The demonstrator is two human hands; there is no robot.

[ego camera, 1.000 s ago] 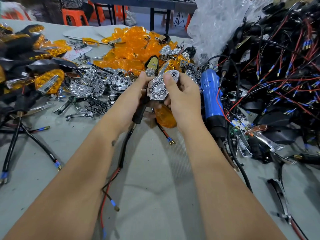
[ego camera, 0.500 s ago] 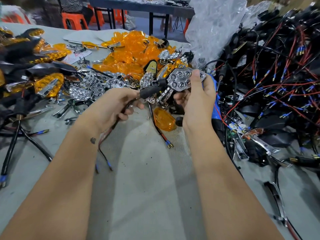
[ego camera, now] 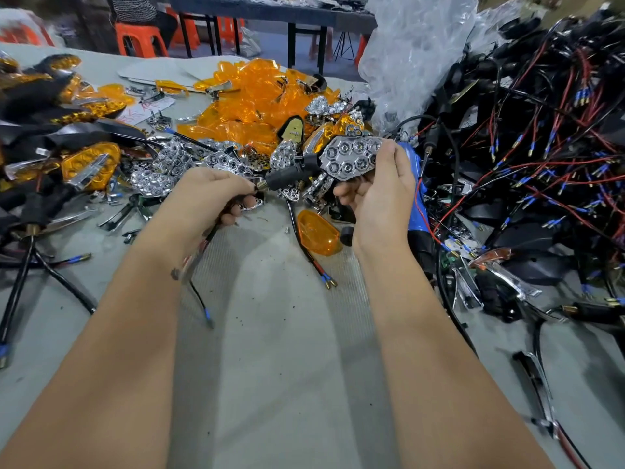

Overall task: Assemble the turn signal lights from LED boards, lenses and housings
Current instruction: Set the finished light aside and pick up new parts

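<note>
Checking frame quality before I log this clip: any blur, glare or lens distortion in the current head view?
Head view: wide-angle bending toward the edges; the held chrome reflector and both hands, left hand and right hand, are fairly sharp; the wire under the left wrist is smeared; the chrome parts pile shows small glints; soft forearm shadows lie on the table.

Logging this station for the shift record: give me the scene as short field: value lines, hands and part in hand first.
left hand: left hand grips the black stem and its wire
right hand: right hand holds the chrome reflector housing, thumb on its edge
unit state: reflector cups showing, no amber lens on it
loose lens: amber lens lying on the table below the hands
lens stock: orange lens pile behind
right side: blue tool, tangle of wired housings
</note>
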